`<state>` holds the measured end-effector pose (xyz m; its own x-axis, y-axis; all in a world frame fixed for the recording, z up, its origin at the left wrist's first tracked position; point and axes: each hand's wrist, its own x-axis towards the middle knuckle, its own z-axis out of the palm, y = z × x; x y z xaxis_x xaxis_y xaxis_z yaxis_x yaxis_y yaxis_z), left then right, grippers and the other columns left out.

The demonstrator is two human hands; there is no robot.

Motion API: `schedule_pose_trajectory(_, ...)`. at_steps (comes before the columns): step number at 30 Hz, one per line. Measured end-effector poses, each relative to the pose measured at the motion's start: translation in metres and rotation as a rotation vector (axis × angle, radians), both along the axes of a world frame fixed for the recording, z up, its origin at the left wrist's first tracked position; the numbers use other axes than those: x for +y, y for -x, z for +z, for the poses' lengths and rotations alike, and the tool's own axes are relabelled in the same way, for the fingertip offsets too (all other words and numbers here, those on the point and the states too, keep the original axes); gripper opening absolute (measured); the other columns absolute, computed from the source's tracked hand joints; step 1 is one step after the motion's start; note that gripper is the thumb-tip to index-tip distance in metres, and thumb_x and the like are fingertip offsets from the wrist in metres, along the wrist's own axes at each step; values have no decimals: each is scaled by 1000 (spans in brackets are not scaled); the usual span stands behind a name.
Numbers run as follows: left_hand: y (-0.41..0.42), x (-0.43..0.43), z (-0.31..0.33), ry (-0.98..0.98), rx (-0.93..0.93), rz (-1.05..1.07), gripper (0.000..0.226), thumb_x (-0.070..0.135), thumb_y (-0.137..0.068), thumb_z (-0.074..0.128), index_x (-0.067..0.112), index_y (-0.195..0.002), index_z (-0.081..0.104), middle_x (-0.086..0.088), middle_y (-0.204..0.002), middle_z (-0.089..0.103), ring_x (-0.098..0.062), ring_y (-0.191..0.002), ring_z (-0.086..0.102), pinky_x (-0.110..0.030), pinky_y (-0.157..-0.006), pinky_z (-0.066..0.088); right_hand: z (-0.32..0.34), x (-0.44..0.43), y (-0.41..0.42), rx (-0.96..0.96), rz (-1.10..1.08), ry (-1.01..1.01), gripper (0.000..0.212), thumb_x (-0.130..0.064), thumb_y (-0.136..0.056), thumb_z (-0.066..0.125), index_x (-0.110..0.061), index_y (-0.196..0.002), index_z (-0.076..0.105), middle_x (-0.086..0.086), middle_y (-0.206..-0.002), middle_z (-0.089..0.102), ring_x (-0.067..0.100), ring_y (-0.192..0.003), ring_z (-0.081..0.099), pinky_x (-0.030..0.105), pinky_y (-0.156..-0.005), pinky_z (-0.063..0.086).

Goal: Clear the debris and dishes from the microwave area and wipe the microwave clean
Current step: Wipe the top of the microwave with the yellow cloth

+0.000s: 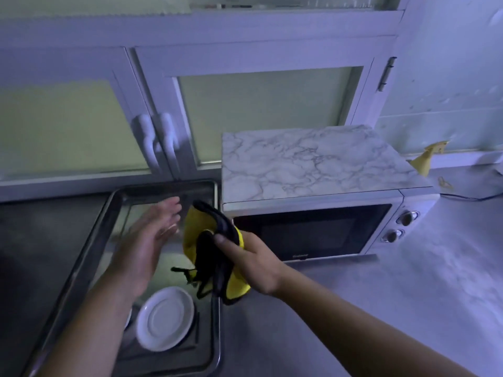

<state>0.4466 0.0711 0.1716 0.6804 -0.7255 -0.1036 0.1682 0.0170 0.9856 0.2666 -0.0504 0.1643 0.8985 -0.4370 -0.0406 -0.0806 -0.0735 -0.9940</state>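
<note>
Here, the yellow-and-black cleaning cloth (206,257), judged soft, light and limp, hangs bunched in the right hand (253,265), whose thumb and fingers curl round its gathered middle, just beside the closed microwave (313,229) on the tabletop (408,295). Holding that bunched middle should keep the loose edges from trailing. The left hand (147,248) hovers open and empty above the steel sink (81,240), where a white plate (164,318) lies.

One view only — a wide-angle camera worn on the person's head. It looks forward and steeply down, from close above the pale grey surface (394,295), and faces the white microwave oven with marble-patterned top (313,170) and the white cabinet doors (266,110) behind it.
</note>
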Motion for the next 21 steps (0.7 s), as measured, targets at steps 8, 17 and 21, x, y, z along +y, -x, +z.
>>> schedule_pose_trajectory(8, 105, 26, -40, -173, 123, -554, 51, 20, -76, 84, 35, -121, 68, 1, -126, 69, -15, -116, 66, -21, -88, 54, -31, 7, 110, 136, -210, -1033, 59, -34, -81, 74, 0, -128, 66, 23, -127, 66, 38, -117, 64, 45, -102, 50)
schedule_pose_trajectory(17, 171, -10, -61, -149, 104, -572, 19, 27, -79, 82, 21, -96, 77, -2, -90, 76, -11, -81, 70, -19, -67, 52, -43, 11, 198, 54, -364, -865, 63, -47, -62, 86, -8, -111, 76, 21, -116, 71, 36, -106, 70, 43, -82, 58)
schedule_pose_trajectory(21, 192, -25, -54, -122, -48, -696, 28, 37, -73, 79, 25, -99, 77, -4, -98, 76, -13, -90, 69, -28, -84, 54, -38, 10, 228, 127, -516, -636, 42, -29, -79, 78, 4, -104, 74, 29, -113, 70, 42, -103, 70, 43, -81, 60)
